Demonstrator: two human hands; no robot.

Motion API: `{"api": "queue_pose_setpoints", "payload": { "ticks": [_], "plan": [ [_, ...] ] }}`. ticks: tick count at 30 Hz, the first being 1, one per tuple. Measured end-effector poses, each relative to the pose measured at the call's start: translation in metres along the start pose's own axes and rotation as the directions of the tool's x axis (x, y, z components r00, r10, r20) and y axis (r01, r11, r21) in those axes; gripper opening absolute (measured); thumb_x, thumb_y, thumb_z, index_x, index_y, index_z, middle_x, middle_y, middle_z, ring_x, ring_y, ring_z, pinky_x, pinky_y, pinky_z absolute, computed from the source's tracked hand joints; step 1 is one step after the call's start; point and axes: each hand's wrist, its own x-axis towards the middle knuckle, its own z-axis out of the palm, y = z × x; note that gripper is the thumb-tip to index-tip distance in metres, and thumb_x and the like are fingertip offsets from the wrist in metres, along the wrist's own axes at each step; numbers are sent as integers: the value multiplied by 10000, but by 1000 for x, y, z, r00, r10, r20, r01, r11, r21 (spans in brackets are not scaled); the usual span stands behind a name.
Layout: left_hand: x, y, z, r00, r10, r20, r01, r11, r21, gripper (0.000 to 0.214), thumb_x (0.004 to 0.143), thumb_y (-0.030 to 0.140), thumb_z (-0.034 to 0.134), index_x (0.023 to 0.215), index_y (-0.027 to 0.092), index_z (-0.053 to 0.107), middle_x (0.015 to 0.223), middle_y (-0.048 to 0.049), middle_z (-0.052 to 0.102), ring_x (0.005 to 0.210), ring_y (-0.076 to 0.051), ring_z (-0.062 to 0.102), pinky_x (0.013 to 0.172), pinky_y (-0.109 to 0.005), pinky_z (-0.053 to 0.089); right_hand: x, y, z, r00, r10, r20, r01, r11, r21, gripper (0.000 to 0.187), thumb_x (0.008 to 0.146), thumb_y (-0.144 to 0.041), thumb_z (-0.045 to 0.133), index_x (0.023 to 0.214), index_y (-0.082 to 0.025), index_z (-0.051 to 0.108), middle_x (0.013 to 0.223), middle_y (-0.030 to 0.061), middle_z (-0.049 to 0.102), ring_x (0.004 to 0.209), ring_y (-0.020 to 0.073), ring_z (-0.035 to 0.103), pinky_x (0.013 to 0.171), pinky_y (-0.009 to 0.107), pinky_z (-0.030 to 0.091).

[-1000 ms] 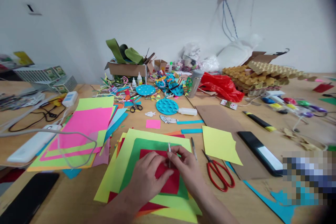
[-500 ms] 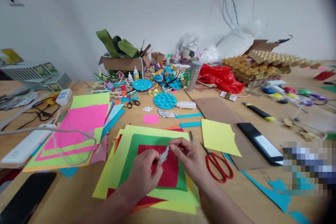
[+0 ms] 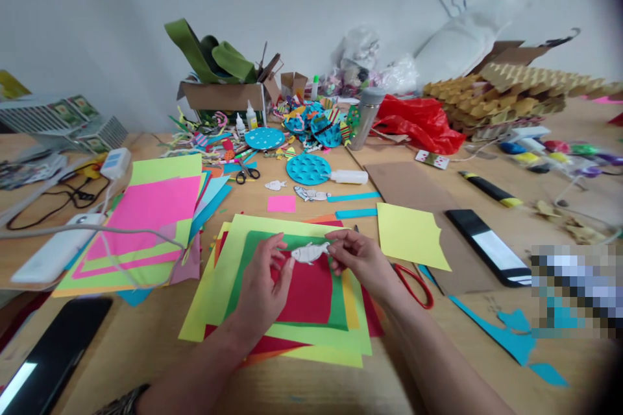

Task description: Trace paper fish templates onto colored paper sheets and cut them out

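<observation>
A small white paper fish cutout [image 3: 309, 253] with drawn dark lines is held above the stacked coloured sheets. My right hand [image 3: 359, 258] pinches its tail between thumb and fingers. Close to the fish's head is my left hand [image 3: 265, 275], its fingers apart and the thumb tip just by the head; whether it touches is unclear. Below lie a red sheet [image 3: 309, 301], a green sheet [image 3: 238, 275] and a yellow-green sheet [image 3: 335, 340]. Red-handled scissors [image 3: 418, 295] are partly hidden behind my right wrist.
Beyond the sheets lie another fish cutout [image 3: 311, 194], a pink paper piece [image 3: 281, 203], blue strips [image 3: 355, 213] and a white bottle [image 3: 349, 176]. Bright papers [image 3: 160, 201] are piled left, near a phone [image 3: 58, 350]. A cutter [image 3: 490, 189] and a yellow sheet [image 3: 413, 237] lie right.
The fish, earlier tilted and gripped by both hands, is now level and shows its side. My left fingers have opened from it, while my right hand keeps the tail. The view has shifted slightly.
</observation>
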Motion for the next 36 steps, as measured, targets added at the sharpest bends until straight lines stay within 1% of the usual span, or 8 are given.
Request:
{"api": "queue_pose_setpoints", "payload": {
  "ticks": [3, 7, 11, 18, 24, 29, 32, 36],
  "plan": [
    [1, 2, -2, 994, 103, 46, -107, 989, 105, 244, 908, 180, 503, 1151, 179, 523, 1008, -83, 605, 867, -162, 600, 782, -309, 528, 4, 1, -7, 999, 40, -32, -40, 999, -6, 468, 604, -445, 784, 927, -149, 618, 555, -48, 592, 487, 125, 601, 475, 261, 508],
    [0, 4, -2, 957, 215, 196, -253, 947, 197, 127, 907, 146, 483, 945, 176, 600, 880, -61, 634, 866, -184, 596, 793, -331, 514, 4, 2, -10, 994, 108, 3, -108, 993, -52, 378, 619, -383, 774, 869, -143, 622, 556, -28, 626, 490, 128, 623, 452, 245, 519],
    [-2, 5, 1, 921, 188, 341, -293, 912, 286, 130, 904, 179, 501, 837, 170, 612, 786, -53, 631, 772, -187, 596, 700, -317, 513, 3, 7, -6, 984, 175, 40, -169, 979, -115, 326, 632, -346, 764, 831, -145, 603, 579, -15, 649, 488, 124, 629, 421, 221, 510],
    [-5, 7, 1, 889, 191, 416, -360, 854, 376, 142, 898, 184, 506, 803, 167, 611, 783, -57, 628, 779, -201, 597, 698, -333, 525, 4, 15, 0, 983, 163, 79, -148, 975, -168, 285, 677, -364, 720, 821, -143, 614, 557, -27, 624, 456, 106, 592, 410, 214, 494],
    [-7, 11, 1, 876, 149, 459, -359, 836, 414, 185, 895, 199, 512, 1033, 153, 626, 1030, -103, 637, 916, -227, 605, 789, -375, 536, 7, 31, -2, 998, 18, 66, 6, 934, -357, 177, 768, -348, 631, 827, -182, 645, 576, -26, 602, 469, 117, 556, 402, 219, 428],
    [-8, 13, 4, 832, 112, 543, -419, 767, 485, 230, 849, 224, 588, 1055, 135, 641, 1062, -115, 645, 966, -280, 570, 815, -427, 517, 5, 27, -5, 963, -261, 73, 237, 681, -693, 159, 825, -263, 538, 848, -215, 688, 831, 41, 697, 757, 190, 644, 684, 314, 491],
    [-8, 13, 5, 820, 96, 564, -426, 761, 489, 257, 851, 222, 591, 1080, 116, 635, 1069, -120, 645, 962, -286, 562, 800, -432, 511, 4, 21, -10, 946, -321, 49, 243, 601, -761, 207, 853, -264, 494, 880, -208, 691, 875, 59, 695, 772, 194, 646, 715, 320, 486],
    [-8, 14, 5, 822, 95, 561, -427, 756, 497, 243, 861, 230, 578, 1075, 131, 636, 1080, -117, 645, 964, -279, 558, 798, -424, 502, 7, 21, -18, 939, -345, 8, 227, 599, -768, 217, 852, -279, 492, 883, -196, 690, 849, 65, 690, 735, 194, 641, 699, 318, 488]
  ]
}}
